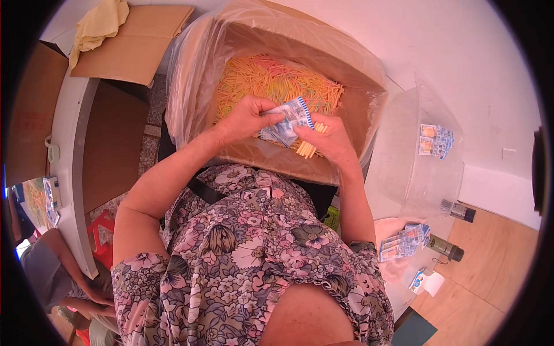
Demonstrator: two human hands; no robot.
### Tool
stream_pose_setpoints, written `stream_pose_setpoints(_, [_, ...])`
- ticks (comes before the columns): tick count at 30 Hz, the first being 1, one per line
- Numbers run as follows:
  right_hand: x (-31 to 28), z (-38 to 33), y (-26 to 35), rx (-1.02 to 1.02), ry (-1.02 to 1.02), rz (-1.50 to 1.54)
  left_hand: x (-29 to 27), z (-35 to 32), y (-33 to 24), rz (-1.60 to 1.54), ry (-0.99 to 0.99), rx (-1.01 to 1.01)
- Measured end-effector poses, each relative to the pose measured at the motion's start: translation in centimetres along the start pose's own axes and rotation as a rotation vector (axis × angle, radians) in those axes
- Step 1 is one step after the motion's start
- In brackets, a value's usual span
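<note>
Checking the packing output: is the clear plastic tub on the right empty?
No: the clear tub holds a couple of small printed packets.

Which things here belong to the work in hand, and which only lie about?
In use: left hand, right hand, packet, sticks, stick box, tub, filled packets.
Lying about: yellow cloth, flat cardboard, two bottles.

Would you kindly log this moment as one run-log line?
left hand: holds small packet | right hand: holds bundle of sticks | below: lined box of coloured sticks | right: clear tub
</note>
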State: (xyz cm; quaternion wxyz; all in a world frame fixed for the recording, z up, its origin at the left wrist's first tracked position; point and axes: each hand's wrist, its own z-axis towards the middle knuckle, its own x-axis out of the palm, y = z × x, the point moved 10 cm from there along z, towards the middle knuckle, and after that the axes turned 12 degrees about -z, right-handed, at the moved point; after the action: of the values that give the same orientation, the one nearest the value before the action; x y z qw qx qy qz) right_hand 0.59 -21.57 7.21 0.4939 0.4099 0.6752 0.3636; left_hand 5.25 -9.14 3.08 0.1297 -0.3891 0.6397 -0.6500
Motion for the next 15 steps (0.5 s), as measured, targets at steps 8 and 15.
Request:
stream_pose_setpoints(8, [-2.8, 0.3, 0.8, 0.046, -0.085, 0.076, -1.8, 0.1, -1.2, -0.082, -0.107, 0.147])
stream_pose_setpoints(15, [-0.8, 0.1, 2.9, -0.119, -0.055, -0.152, -0.5, -0.2, -1.5, -0.037, -0.074, 0.068])
